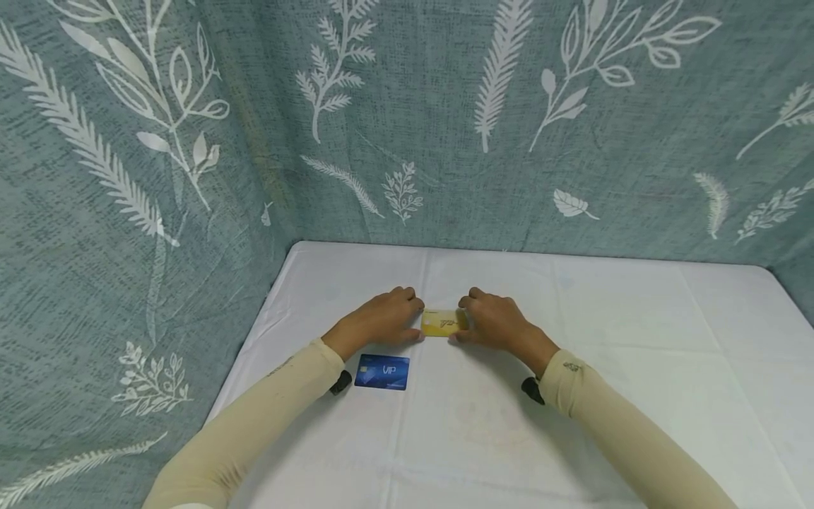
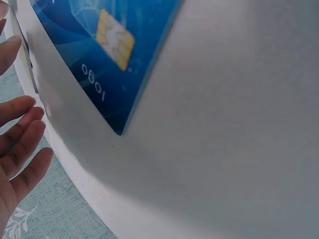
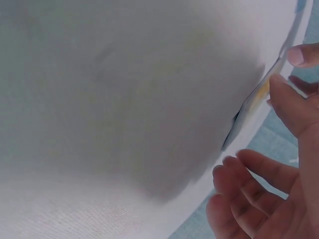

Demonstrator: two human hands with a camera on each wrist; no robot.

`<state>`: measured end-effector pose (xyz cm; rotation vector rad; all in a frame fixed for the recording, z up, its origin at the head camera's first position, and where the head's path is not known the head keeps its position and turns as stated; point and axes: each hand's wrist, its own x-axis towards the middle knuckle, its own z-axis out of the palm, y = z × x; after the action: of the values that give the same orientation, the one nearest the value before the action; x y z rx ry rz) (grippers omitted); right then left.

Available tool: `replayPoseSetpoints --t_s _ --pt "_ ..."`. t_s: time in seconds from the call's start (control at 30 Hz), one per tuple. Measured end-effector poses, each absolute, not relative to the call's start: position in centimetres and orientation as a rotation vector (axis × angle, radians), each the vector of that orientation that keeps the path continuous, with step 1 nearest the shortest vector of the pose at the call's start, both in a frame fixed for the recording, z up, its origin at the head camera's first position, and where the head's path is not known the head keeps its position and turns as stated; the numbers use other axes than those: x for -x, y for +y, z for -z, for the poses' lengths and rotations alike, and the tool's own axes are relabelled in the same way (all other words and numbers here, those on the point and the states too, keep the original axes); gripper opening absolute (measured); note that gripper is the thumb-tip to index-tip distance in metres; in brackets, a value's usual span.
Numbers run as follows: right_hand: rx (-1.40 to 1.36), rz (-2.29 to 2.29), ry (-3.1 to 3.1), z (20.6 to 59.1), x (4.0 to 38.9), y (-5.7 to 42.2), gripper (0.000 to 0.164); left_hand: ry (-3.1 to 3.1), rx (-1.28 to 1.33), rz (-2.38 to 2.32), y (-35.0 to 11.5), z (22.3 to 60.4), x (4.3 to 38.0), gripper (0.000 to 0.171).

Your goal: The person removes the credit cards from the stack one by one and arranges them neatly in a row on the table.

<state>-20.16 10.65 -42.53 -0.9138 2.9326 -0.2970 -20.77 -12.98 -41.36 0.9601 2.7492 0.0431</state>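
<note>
A yellow card (image 1: pixel 439 323) with dark print lies between the two hands over the white table. My left hand (image 1: pixel 389 317) holds its left end, thumb at the near corner and a finger at the far corner. On the opposite end, my right hand (image 1: pixel 494 322) grips the card in the same way, its thumb (image 3: pixel 286 102) overlapping the card in the right wrist view. Closer to me, below the left hand, a blue card (image 1: pixel 382 372) marked VIP rests flat; its gold chip (image 2: pixel 115 40) shows in the left wrist view.
A white cloth covers the table (image 1: pixel 636 396), which has rounded far corners. Green-blue curtains (image 1: pixel 439 170) with white leaf patterns hang behind it and along the left. Dark wrist-worn pieces (image 1: pixel 533 390) sit under both wrists, beside the beige sleeves (image 1: pixel 623 424).
</note>
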Motion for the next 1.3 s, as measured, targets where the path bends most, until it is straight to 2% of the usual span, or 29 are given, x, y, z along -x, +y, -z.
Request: replayPoseSetpoints --t_s 1.3 --pt "0.932 0.278 2.9 43.0 20.9 10.3 0.06 2.707 -0.994 -0.071 -11.7 41.5 21.4 0.055"
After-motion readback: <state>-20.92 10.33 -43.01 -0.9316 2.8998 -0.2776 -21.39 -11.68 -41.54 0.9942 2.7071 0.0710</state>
